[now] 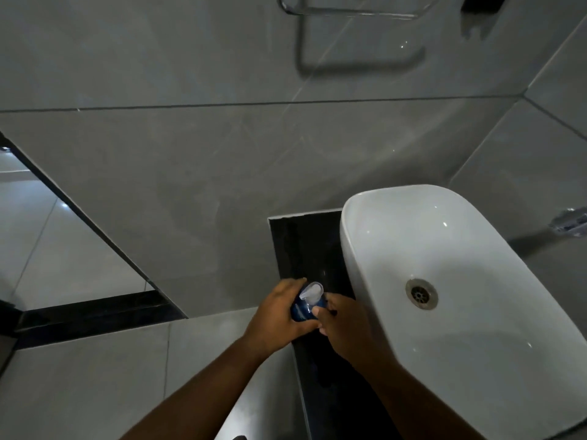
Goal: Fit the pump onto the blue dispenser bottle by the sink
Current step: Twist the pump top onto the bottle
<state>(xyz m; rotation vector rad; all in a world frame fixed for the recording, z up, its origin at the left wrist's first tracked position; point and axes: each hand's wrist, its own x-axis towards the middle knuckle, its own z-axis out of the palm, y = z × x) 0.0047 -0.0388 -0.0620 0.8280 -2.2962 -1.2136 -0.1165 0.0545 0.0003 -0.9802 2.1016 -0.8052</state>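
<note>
A blue dispenser bottle [302, 310] stands on the dark counter strip [305, 246] left of the white sink [397, 223]. A clear plastic pump head [312, 291] sits on top of the bottle, its nozzle pointing up and to the right. My left hand [279, 312] wraps around the bottle's left side. My right hand [341, 325] grips it from the right, with fingertips near the pump's collar. Most of the bottle's body is hidden by both hands.
The sink's drain [421, 293] lies right of my hands. Grey wall tiles rise behind the counter, with a chrome towel rail [349, 11] high up. A tap fitting [570, 222] shows at the right edge. Tiled floor lies below left.
</note>
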